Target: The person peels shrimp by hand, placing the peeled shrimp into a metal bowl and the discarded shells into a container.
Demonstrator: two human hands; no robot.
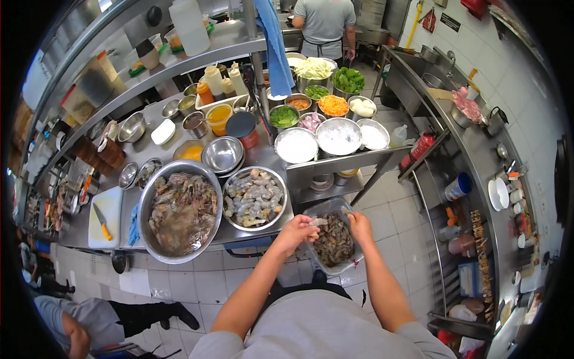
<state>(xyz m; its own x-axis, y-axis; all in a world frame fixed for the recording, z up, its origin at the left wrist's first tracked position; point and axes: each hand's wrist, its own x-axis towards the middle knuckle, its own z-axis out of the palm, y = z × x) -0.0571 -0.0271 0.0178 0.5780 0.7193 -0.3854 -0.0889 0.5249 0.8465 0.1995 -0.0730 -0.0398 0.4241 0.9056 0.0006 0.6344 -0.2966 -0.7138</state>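
Right over a clear plastic tub of dark shrimp scraps, pinching a pale bit of shrimp between the fingertips of the left hand, and curling the fingers of the right hand just by the tub's right edge, honestly not able to tell about anything in that grip. Looking a lot like shelling, so probably doing best by holding the shrimp lightly, squeezing just enough against slipping without mashing the meat. Guessing at something slick and bendy, so favouring small, slow tugs over yanking, and checking for stray legs or shell before letting go. Working right above the tub for catching drips and bits, not spattering the floor. Also avoiding any mixing: not letting dark scraps land in the steel bowl of pale, bare-looking shrimp on the counter, just left of the tub. Being careful around the bigger bowl further left too, full of whole-looking shrimp in murky water and apparently poking past the counter's edge, so not bumping it with an elbow.
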